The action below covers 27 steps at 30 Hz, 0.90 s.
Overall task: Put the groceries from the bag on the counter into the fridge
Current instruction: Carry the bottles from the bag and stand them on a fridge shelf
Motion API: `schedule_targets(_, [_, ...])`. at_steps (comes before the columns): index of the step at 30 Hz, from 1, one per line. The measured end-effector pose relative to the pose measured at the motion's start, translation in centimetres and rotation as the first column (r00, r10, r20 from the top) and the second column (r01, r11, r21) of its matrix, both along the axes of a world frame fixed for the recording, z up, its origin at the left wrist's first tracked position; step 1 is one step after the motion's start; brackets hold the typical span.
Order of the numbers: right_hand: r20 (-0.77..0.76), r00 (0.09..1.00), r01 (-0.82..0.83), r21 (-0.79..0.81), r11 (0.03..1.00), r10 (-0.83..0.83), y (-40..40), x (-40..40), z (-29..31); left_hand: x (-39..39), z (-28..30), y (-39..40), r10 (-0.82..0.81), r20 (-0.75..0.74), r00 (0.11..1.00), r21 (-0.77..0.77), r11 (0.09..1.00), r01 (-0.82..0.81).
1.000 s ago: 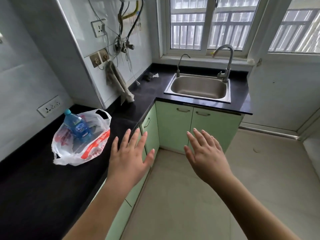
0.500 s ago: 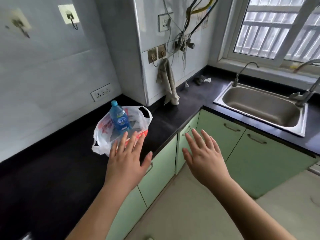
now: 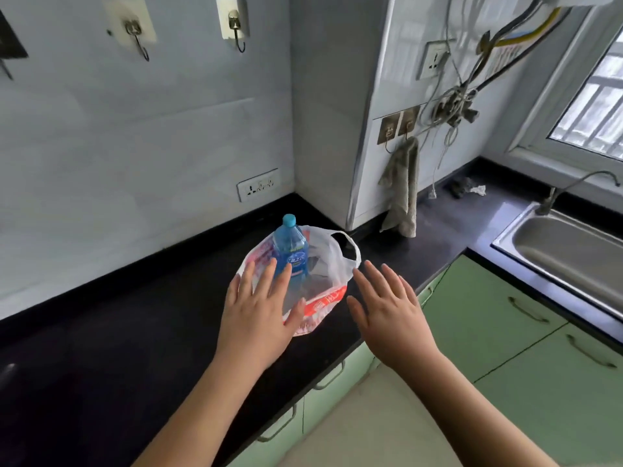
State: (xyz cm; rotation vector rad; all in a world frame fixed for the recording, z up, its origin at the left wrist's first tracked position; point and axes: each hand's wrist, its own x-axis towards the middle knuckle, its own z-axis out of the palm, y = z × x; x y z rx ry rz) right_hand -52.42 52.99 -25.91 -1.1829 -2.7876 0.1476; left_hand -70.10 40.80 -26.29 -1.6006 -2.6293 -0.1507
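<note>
A white plastic bag (image 3: 332,264) with red print sits on the black counter (image 3: 135,332). A blue water bottle (image 3: 290,251) with a light blue cap stands upright in it. My left hand (image 3: 259,311) is spread flat in front of the bag, fingers straight, covering its near left side. My right hand (image 3: 387,311) hovers with fingers spread just right of the bag, near the counter edge. Neither hand holds anything. No fridge is in view.
A steel sink (image 3: 566,251) with a tap is at the right. Green cabinet doors (image 3: 488,315) run under the counter. A grey cloth (image 3: 403,193) hangs from a wall hook, with cables and sockets above. A wall socket (image 3: 258,188) is behind the bag.
The view has swung left and closer to the bag. Both hands now reach the bag, the left in front of it and the right beside it.
</note>
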Motion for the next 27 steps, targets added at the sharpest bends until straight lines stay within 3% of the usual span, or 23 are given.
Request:
schedule_targets(13, [0.040, 0.985, -0.163, -0.068, 0.984, 0.166, 6.9, -7.4, -2.9, -5.0, -3.3, 5.5, 0.099, 0.076, 0.992, -0.065, 0.993, -0.094])
schedule_targets(27, [0.078, 0.901, -0.402, -0.220, 0.889, 0.427, 15.8, -12.9, -6.9, -5.8, -8.7, 14.0, 0.308, 0.108, 0.945, -0.127, 0.947, -0.295])
